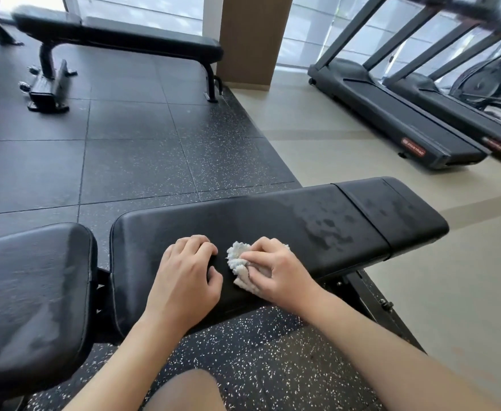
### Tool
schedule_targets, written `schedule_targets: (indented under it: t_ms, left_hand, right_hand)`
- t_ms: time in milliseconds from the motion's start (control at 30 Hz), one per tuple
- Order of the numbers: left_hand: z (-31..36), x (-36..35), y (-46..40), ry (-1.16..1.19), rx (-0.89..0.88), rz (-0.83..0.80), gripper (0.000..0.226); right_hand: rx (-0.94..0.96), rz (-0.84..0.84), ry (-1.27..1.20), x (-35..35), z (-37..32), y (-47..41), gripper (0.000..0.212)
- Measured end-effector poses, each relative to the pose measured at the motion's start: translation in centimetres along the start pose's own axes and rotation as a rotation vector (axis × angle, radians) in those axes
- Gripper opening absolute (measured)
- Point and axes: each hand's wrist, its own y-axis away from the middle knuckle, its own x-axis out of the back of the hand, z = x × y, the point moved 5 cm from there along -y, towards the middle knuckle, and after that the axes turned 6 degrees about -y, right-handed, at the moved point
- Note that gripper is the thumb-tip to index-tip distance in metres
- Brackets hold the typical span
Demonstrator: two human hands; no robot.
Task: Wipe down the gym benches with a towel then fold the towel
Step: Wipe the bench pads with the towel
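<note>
A black padded gym bench (287,221) runs across the foreground, its long pad streaked with damp patches toward the right end. Its separate seat pad (30,286) lies at the left. My right hand (275,271) presses a small crumpled white towel (238,262) onto the long pad near its front edge. My left hand (187,277) rests beside it on the pad, fingers curled, holding nothing. A second black bench (118,34) stands at the back left on the rubber floor.
Two treadmills (397,114) stand at the right on beige flooring. A brown pillar (252,40) rises behind the far bench, with windows beyond. Speckled black rubber tiles (130,149) cover the floor between the benches. My knee (190,393) shows at the bottom.
</note>
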Motion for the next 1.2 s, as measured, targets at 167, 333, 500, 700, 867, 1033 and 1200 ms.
schedule_targets:
  t_ms: [167,333,500,700,867,1033,1200]
  left_hand:
    - [0.1,-0.3,-0.2,-0.013,-0.002,0.007,0.025]
    - [0.1,-0.3,0.1,-0.011,-0.02,0.042,0.022]
    - [1.0,0.5,0.6,-0.054,-0.127,0.155,0.014]
    - [1.2,0.9,0.9,-0.077,-0.141,0.209,0.011]
    - [1.1,0.7,0.8,-0.072,-0.12,0.179,0.01]
    - [1.0,0.4,0.8,-0.073,-0.102,0.15,0.015]
    - [0.8,0.4,0.8,-0.074,-0.084,0.124,0.017]
  right_hand:
    - [-0.27,0.218,0.065,4.9,8.4,-7.7,0.03]
    - [-0.356,0.231,0.119,2.1,9.1,-14.5,0.022]
    - [-0.156,0.017,0.002,-2.7,2.1,-14.0,0.026]
    - [0.115,-0.115,-0.059,-0.5,1.4,-5.8,0.02]
    - [-0.096,0.108,0.004,5.3,8.8,-7.2,0.019]
    - [-0.313,0.244,0.146,2.5,10.1,-14.4,0.019]
    - [-0.155,0.101,0.076,-3.5,1.9,-15.5,0.022]
